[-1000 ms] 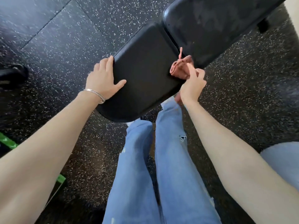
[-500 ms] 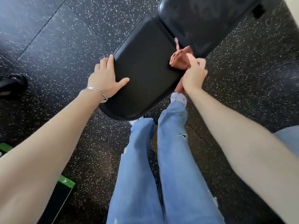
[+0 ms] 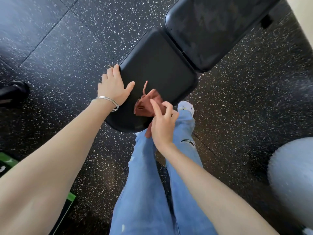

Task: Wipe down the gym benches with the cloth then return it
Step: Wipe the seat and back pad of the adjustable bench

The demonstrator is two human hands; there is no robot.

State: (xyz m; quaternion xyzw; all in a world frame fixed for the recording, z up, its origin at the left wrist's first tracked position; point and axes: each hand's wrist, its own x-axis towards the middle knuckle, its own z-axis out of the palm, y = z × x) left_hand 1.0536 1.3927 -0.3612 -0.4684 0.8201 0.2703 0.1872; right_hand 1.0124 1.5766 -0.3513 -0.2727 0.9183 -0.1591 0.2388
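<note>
1. Cloth [image 3: 145, 106] is a rusty-red wad on the near end of the bench's seat pad [image 3: 160, 68].
2. Left hand [image 3: 112, 85], thin bangles [image 3: 110, 101] on the wrist, lies flat with fingers spread on the pad's left edge, holding nothing.
3. Right hand [image 3: 163, 126] grips the cloth with curled fingers, index finger over the top.
4. Around: green-edged thing [image 3: 6, 160] far left, jeans [image 3: 144, 184] and white shoe [image 3: 185, 106] below the pad, blurry pale round thing [image 3: 291, 175] far right.
5. Count: two pads (seat pad plus back pad [image 3: 211, 31]), one cloth.

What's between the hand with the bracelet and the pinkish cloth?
Just bare black bench seat, shown in the head view. The left hand rests on it; the right hand holds the cloth.
</note>
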